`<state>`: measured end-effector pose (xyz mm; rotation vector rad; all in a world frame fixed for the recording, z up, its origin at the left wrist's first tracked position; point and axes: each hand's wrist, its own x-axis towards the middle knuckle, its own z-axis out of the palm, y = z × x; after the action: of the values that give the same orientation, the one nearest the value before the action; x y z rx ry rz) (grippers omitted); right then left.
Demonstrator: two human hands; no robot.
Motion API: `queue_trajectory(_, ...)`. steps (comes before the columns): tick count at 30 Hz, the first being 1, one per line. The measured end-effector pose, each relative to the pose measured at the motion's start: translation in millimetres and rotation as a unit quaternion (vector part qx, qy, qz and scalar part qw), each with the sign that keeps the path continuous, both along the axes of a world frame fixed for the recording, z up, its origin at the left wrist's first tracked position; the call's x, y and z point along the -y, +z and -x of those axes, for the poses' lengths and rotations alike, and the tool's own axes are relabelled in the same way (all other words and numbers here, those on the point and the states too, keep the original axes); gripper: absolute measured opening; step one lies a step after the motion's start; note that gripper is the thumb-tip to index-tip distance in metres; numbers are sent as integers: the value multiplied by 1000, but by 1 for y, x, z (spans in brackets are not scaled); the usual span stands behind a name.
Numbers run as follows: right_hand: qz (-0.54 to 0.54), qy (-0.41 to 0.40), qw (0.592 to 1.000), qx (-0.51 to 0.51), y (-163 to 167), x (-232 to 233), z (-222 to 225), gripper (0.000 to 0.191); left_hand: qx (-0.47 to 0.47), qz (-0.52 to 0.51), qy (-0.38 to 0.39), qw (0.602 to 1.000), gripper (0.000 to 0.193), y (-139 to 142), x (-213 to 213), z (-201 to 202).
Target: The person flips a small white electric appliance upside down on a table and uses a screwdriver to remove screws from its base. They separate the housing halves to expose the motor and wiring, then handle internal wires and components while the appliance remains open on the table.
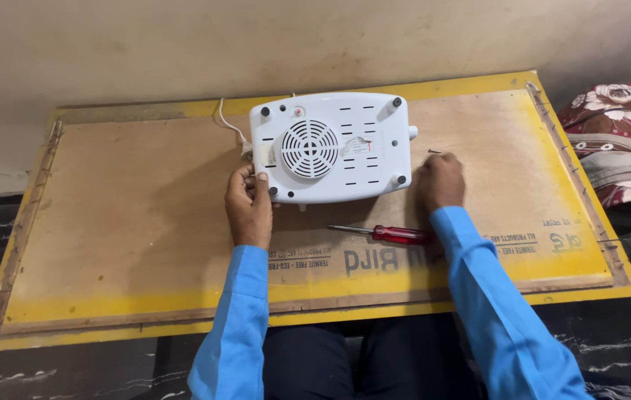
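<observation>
A smooth white plastic appliance, round vent grille and torn label uppermost, lay on a plywood board. The left hand gripped its edge; the right hand rested curled beside a screw, its grip unclear. A red-handled screwdriver lay nearby.

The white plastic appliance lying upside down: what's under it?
The white plastic appliance rests on a brown plywood board with yellow edges. Its downward face and anything beneath are hidden.
</observation>
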<state>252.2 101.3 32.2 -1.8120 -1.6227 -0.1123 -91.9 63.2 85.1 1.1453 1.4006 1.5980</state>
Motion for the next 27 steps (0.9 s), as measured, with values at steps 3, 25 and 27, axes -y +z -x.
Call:
queue_trajectory(3, -10, -26, 1000, 14, -4, 19, -25, 7, -43, -12, 5, 999, 26, -2, -1, 0)
queue_trajectory(25, 16, 171, 955, -241, 76, 51, 65, 66, -150, -8, 70, 986, 25, 1, -5, 4)
queue_trajectory(27, 31, 184, 939, -290, 70, 57, 62, 62, -156, -8, 72, 985, 24, 1, -5, 4)
